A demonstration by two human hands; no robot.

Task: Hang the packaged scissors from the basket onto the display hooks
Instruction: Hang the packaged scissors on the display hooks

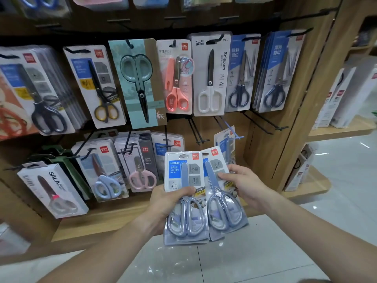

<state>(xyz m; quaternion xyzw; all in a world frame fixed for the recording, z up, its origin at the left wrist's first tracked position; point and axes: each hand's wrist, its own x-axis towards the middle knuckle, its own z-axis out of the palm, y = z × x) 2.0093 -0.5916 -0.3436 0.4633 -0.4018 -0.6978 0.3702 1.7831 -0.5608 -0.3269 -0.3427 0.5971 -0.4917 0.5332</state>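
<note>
I've got two packs of blue-grey scissors in front of the display board. My left hand (163,198) grips the left pack (184,198) at its left edge, thumb curled over the front just above the handles. My right hand (243,185) holds the right pack (223,193) from its right edge, fingers (224,176) curled onto the front of the card beside the blade. The two packs touch along their inner edges, the right one tilted with its top leaning left and slipping slightly behind the other. Both hang holes point up, toward the lower row of hooks.

Just above the packs I see a blue hook (234,132) carrying one matching pack (224,144) near the right end of the lower row; that pack is partly hidden behind the ones I hold. To its left, bare black hooks (199,132) stick out of the wooden board (263,144). Farther left on the same row hang a pink pair (142,177), a pale blue pair (106,185) and a white boxed pair marked SALA (54,189). The upper row is full: teal card (137,82), coral pair (176,78), white-handled pair (211,74), navy pairs (240,74). I cannot see the basket.
</note>
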